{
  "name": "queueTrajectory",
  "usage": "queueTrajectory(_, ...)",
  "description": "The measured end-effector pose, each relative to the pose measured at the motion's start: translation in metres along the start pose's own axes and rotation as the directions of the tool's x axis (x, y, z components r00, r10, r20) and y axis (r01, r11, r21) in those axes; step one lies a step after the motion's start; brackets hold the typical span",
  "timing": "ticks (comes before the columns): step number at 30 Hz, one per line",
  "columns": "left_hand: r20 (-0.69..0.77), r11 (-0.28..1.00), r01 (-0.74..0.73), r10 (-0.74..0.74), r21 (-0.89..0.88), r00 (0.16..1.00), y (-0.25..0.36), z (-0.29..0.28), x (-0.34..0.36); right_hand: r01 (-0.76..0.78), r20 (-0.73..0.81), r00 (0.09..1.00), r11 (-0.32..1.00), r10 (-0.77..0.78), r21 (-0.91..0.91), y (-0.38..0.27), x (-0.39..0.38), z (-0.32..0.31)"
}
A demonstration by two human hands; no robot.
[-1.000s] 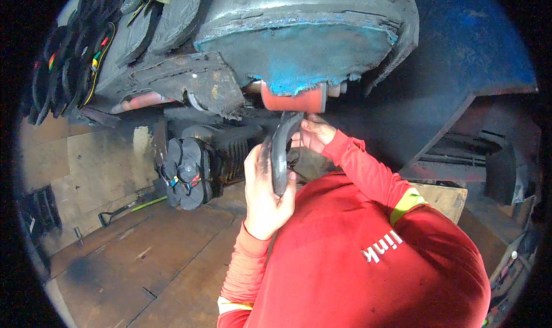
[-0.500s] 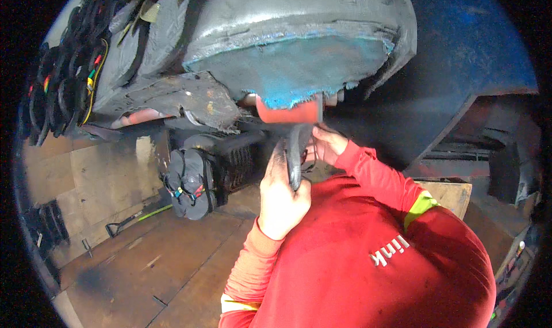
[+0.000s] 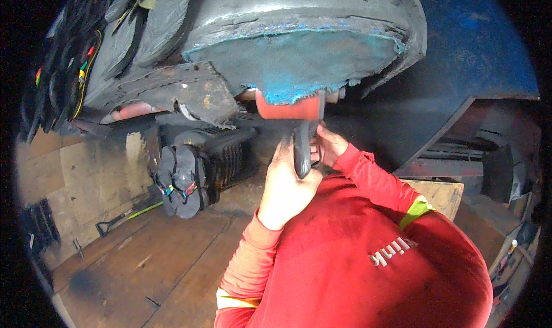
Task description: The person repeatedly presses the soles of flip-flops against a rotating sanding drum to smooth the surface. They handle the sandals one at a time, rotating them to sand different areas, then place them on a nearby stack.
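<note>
A dark grey flip-flop (image 3: 302, 155) stands nearly edge-on between my hands, its upper end at the underside of an orange-red, blurred wheel or belt (image 3: 287, 108). My left hand (image 3: 287, 187) is closed on its near side, fingers pointing up along the sole and thumb across the lower end. On the far right side my right hand (image 3: 330, 147) grips it with bent fingers, partly hidden behind the sole. Above the wheel a frayed blue-grey cloth (image 3: 299, 63) hangs from a dusty grey metal hood (image 3: 287, 11).
Several dark flip-flops (image 3: 60, 77) are stacked at the upper left, near grey soles (image 3: 164, 26) on the machine. A pair of flip-flops (image 3: 183, 181) stands by a dark ribbed motor (image 3: 227, 155). A blue panel (image 3: 466, 40) rises on the right, beside a wooden box (image 3: 437, 195).
The flip-flop has turned more edge-on and shifted slightly right, its upper end now closer against the orange-red part. Both hands keep their grip; my left hand has moved slightly right with it.
</note>
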State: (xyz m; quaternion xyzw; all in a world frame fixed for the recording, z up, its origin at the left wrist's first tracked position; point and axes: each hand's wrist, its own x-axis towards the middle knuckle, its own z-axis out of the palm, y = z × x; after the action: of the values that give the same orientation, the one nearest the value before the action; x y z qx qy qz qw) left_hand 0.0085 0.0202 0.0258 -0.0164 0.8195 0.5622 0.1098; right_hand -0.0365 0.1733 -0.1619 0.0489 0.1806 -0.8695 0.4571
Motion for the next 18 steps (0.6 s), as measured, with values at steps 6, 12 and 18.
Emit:
queueTrajectory(6, -0.101, 0.991, -0.103, 0.111, 0.086, 0.989, 0.010, -0.003, -0.016, -0.020, 0.004, 1.000, 0.997, 0.020, -0.071, -0.008, 0.006, 0.005)
queueTrajectory(12, -0.032, 0.993, -0.096, 0.099, 0.070, 0.995, 0.016, -0.005, -0.005, -0.042, -0.026, 0.999, 0.999, 0.043, 0.025, 0.005, 0.005, 0.002)
queueTrajectory(18, -0.011, 1.000, 0.024, -0.024, 0.000, 1.000, 0.016, -0.005, -0.003, -0.104, -0.059, 0.993, 0.990, 0.099, -0.091, -0.017, -0.010, 0.022)
